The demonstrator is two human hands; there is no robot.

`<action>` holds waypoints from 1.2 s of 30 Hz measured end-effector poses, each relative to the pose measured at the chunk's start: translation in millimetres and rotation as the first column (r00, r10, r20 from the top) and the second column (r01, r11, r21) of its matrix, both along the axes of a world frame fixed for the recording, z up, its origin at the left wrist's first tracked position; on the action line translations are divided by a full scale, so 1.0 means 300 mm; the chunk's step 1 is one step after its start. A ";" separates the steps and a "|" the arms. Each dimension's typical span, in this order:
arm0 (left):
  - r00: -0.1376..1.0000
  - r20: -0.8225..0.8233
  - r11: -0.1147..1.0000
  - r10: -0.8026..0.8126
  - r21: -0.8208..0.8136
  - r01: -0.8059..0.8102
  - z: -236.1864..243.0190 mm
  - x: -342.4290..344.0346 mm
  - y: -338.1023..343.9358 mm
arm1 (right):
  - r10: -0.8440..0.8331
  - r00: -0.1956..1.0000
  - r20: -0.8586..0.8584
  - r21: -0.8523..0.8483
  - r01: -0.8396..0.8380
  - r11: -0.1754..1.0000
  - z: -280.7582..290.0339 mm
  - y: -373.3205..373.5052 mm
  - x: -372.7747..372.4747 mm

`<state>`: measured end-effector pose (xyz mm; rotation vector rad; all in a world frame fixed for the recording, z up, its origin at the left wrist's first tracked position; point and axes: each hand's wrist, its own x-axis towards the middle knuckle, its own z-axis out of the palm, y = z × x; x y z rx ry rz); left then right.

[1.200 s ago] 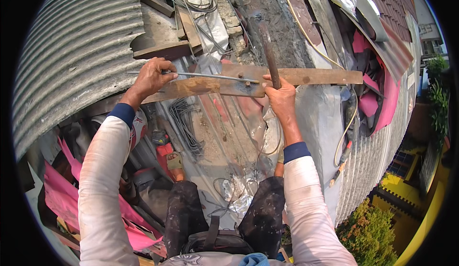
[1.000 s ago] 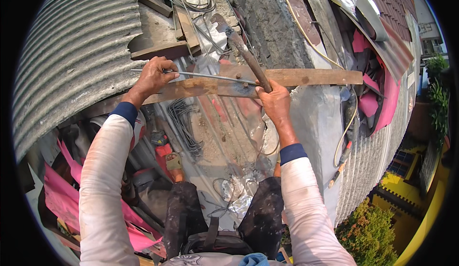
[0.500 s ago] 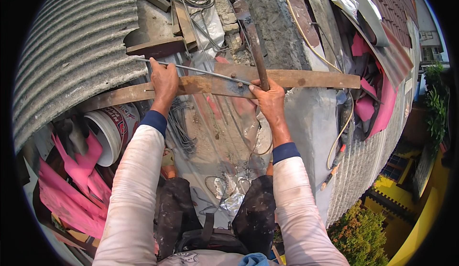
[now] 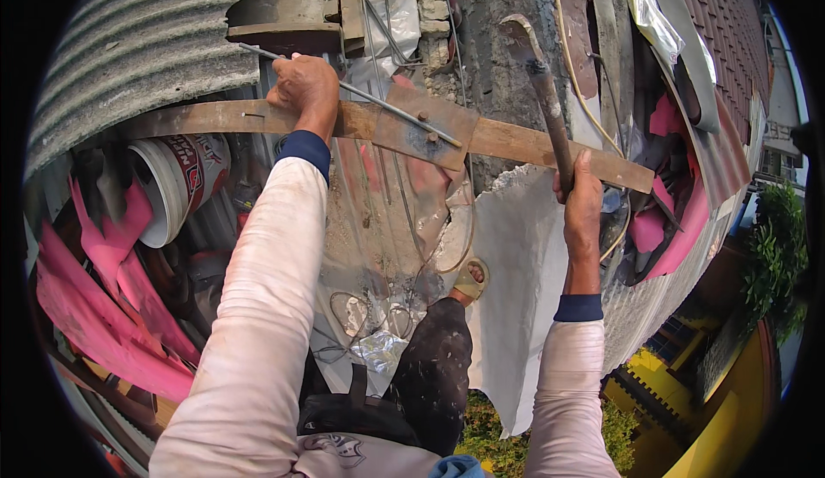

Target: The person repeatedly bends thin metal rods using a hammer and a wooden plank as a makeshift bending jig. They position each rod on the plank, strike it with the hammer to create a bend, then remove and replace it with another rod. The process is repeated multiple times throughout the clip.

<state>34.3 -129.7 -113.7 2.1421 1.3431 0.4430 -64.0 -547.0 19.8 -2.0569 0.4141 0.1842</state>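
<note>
My left hand (image 4: 305,89) is closed around a thin metal rod (image 4: 378,103), above the long wooden plank (image 4: 189,119) that crosses the view. The rod's right end lies over a square board piece (image 4: 404,147) on the plank, next to two short bolt-like pegs (image 4: 432,137). My right hand (image 4: 582,199) grips a rusty metal bar (image 4: 546,100) with a bent end, held upright near the plank's right part. The right hand's fingers are partly hidden behind the bar.
Corrugated sheets (image 4: 155,31) cover the upper left. A white bucket (image 4: 163,181) lies tipped among pink sheets (image 4: 120,280). Cables (image 4: 569,74) and loose boards run along the right. A concrete strip (image 4: 481,65) rises behind the plank. A sandaled foot (image 4: 468,280) is below; greenery (image 4: 769,254) shows beyond the roof edge.
My left hand has moved up the view with the rod. My right hand has moved right with the bar, away from the rod's end. The view has shifted, showing more bucket.
</note>
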 end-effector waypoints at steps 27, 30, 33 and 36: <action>1.000 -0.008 0.991 0.023 0.131 -0.022 -0.036 -0.009 0.012 | 0.958 0.269 -0.104 -0.764 -0.638 0.096 -0.031 -0.011 0.884; 0.999 0.025 0.990 0.044 0.134 -0.047 -0.026 -0.009 0.005 | 0.954 0.268 -0.131 -0.769 -0.635 0.073 -0.063 0.003 0.910; 0.999 0.016 0.988 0.037 0.148 -0.039 -0.023 -0.006 0.004 | 0.968 0.230 -0.102 -0.780 -0.623 0.066 -0.098 0.005 0.922; 0.999 -0.010 0.987 0.041 0.157 -0.039 -0.052 0.002 0.020 | 0.986 0.166 -0.012 -0.813 -0.575 0.087 -0.120 -0.010 0.913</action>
